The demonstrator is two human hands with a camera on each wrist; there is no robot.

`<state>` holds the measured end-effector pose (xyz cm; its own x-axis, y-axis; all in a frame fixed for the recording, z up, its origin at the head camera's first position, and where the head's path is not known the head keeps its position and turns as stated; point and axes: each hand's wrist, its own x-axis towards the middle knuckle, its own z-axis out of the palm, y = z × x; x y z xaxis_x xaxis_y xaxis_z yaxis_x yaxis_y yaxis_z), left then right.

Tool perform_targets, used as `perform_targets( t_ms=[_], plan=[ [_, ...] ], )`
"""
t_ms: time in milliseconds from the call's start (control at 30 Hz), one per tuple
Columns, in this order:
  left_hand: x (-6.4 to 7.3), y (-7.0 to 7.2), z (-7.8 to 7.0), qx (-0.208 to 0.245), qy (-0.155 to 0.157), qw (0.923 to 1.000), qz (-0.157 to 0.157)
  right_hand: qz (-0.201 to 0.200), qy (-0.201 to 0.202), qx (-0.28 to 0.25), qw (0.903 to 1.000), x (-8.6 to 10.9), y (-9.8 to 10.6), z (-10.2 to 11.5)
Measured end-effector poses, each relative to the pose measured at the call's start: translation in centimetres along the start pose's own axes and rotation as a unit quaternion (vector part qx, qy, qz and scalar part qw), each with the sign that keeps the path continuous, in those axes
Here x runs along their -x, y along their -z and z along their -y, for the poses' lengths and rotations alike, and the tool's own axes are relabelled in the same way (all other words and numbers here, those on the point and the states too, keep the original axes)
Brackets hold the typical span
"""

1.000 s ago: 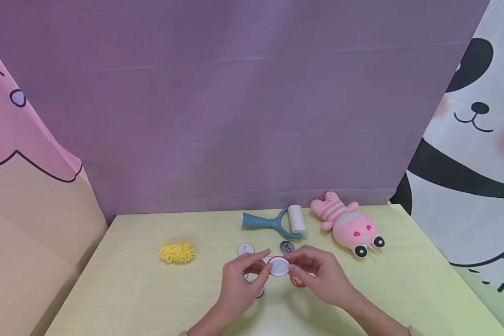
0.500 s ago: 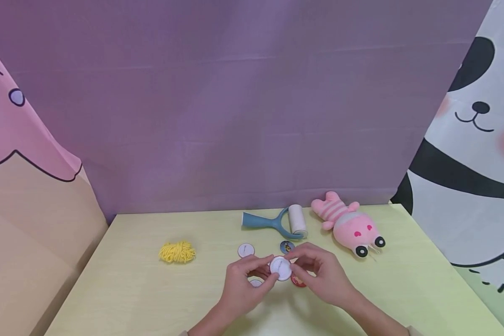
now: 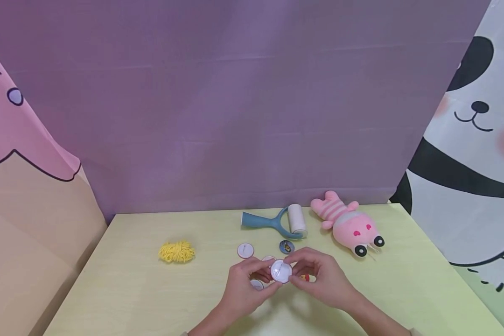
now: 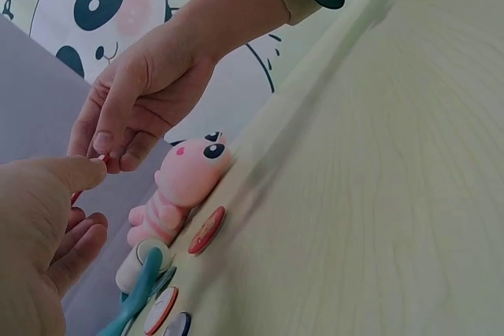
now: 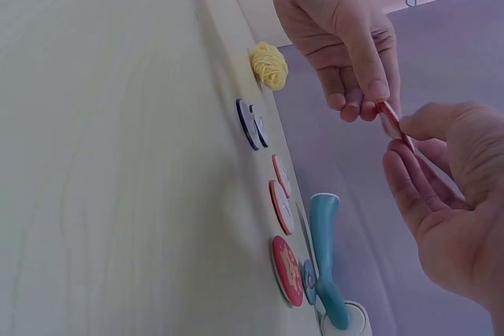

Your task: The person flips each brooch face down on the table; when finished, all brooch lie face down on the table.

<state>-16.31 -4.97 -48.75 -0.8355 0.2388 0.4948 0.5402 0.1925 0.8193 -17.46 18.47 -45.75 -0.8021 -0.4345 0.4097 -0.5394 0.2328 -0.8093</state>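
Badge (image 3: 281, 271) pinched between left fingers (image 3: 270, 290), right fingers (image 3: 300, 283).

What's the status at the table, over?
Left fingers, right fingers pinching one badge. Badge raised off table, white back showing. Nothing blocking it; other badges lying apart.

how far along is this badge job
Possibly done, if picture-side-up is the aim: the blue badge and red badge lie that way. In hand: the pin-backed badge, pinched by the left hand and right hand, its white back showing in the head view. Probably remaining: the other white-backed badges, such as the red-rimmed badge beyond the left hand.
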Motion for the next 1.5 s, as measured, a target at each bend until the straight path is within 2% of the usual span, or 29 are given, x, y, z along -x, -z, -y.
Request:
perform_targets(
  t_ms=[167, 267, 567, 833, 1033, 1233, 1500],
  plan=[
    [0.0, 0.0, -0.1, -0.005, 0.026, 0.9996, 0.013, 0.018, -0.003, 0.001, 0.9998, 0.1, 0.0, -0.2],
    [0.1, 0.0, -0.2, -0.01, 0.03, 0.9993, 0.021, 0.025, -0.004, 0.007, 0.9997, 0.2, 0.0, -0.3],
    [0.4, -0.2, 0.3, -0.053, 0.03, 0.9963, 0.061, 0.035, -0.004, 0.04, 0.9986, 0.7, -0.1, -0.6],
    [0.6, -0.2, 0.6, -0.109, 0.011, 0.9882, 0.107, 0.056, -0.004, 0.056, 0.9968, 1.2, -0.5, -1.2],
    [0.6, -0.6, 0.5, -0.192, 0.012, 0.9717, 0.137, 0.066, 0.001, 0.059, 0.9961, 1.6, -0.9, -1.9],
    [0.6, -0.9, 0.6, -0.253, 0.019, 0.955, 0.154, 0.071, 0.011, 0.083, 0.9939, 1.8, -1.2, -2.1],
    [0.9, -1.5, 0.8, -0.332, 0.027, 0.924, 0.188, 0.089, 0.021, 0.126, 0.9879, 2.1, -1.6, -2.0]
  ],
)
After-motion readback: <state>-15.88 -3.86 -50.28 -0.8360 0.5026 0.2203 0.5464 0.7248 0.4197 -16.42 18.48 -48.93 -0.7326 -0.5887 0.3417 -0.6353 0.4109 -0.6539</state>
